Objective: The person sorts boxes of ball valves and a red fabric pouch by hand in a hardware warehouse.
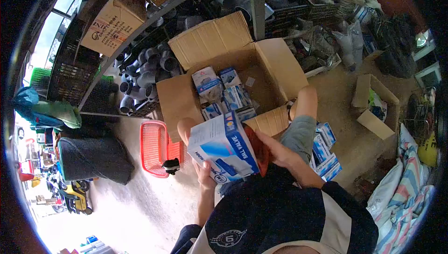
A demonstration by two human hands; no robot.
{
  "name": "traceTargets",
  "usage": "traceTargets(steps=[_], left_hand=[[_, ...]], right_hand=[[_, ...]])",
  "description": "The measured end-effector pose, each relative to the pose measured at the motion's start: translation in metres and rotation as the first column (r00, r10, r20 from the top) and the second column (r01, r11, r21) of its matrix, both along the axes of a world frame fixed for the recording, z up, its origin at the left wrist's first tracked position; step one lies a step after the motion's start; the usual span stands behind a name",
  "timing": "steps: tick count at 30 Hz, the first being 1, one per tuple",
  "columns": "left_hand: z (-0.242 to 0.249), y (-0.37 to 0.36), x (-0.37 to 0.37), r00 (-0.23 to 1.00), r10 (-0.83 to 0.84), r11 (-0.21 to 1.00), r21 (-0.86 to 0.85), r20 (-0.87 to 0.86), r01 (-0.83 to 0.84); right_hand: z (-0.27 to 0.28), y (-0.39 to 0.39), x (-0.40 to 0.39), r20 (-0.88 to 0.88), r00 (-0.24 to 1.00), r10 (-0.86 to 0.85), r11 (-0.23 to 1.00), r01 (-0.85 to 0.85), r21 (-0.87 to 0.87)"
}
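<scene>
With our left hand [205, 174] gripping the ball-valve box [223, 153] just this side of the open carton [208, 40] and our right hand [278, 150] holding a reddish item [259, 153] against it, we could drop the box — a slackened left grip would do it.

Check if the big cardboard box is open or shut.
Open: the big cardboard box has its flaps spread outward, and smaller boxes show inside.

left hand [204, 174]: holding ball-valve box [223, 151] | right hand [276, 152]: at dark red item [257, 152] | open carton [210, 41]: smaller boxes [208, 85] inside
</scene>
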State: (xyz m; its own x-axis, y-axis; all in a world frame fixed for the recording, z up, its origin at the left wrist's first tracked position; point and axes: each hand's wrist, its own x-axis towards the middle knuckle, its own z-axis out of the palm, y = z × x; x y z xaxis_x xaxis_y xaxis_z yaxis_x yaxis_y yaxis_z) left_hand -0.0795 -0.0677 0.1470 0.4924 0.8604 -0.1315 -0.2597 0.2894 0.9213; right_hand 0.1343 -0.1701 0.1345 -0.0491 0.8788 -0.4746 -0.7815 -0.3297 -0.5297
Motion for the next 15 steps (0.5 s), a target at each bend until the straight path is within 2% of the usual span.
traceTargets(steps=[2,5,6,8,9,10,11,13,15], left_hand=[[0.002,-0.001,0.001,0.997,0.008,0.990,-0.138,0.080,0.003],[0.017,-0.005,0.028,0.933,0.167,0.936,-0.348,0.318,-0.049],[0.017,-0.009,0.035,0.964,0.143,0.951,-0.300,0.224,-0.071],[0.009,-0.016,0.055,0.985,0.088,0.960,-0.275,0.148,-0.044],[-0.002,-0.015,0.048,0.998,0.039,0.934,-0.357,0.054,-0.017],[-0.013,-0.014,0.041,0.999,-0.023,0.898,-0.441,-0.030,0.007],[-0.025,-0.011,0.036,0.992,-0.125,0.923,-0.366,0.007,0.119],[-0.015,-0.019,0.028,0.978,-0.169,0.891,-0.407,0.120,0.204],[-0.006,-0.028,0.019,0.965,-0.193,0.870,-0.425,0.177,0.251]], right_hand=[[-0.001,-0.002,0.005,-0.158,0.984,-0.077,0.996,0.084,0.035],[0.000,-0.006,0.010,-0.314,0.946,-0.083,0.955,0.165,0.246],[0.011,-0.008,0.001,-0.223,0.963,-0.149,0.968,0.188,0.165],[-0.034,-0.018,-0.014,0.168,0.976,-0.138,0.975,0.104,0.195],[-0.057,-0.024,-0.021,0.356,0.926,-0.126,0.981,0.064,0.183],[-0.011,-0.014,-0.010,0.364,0.931,-0.024,0.996,-0.010,0.090],[0.011,-0.010,-0.006,0.426,0.905,-0.006,0.992,-0.047,0.114],[0.056,-0.001,0.003,0.546,0.838,0.015,0.981,-0.118,0.153],[0.051,0.002,0.001,0.777,0.592,-0.214,0.891,-0.208,0.404]])
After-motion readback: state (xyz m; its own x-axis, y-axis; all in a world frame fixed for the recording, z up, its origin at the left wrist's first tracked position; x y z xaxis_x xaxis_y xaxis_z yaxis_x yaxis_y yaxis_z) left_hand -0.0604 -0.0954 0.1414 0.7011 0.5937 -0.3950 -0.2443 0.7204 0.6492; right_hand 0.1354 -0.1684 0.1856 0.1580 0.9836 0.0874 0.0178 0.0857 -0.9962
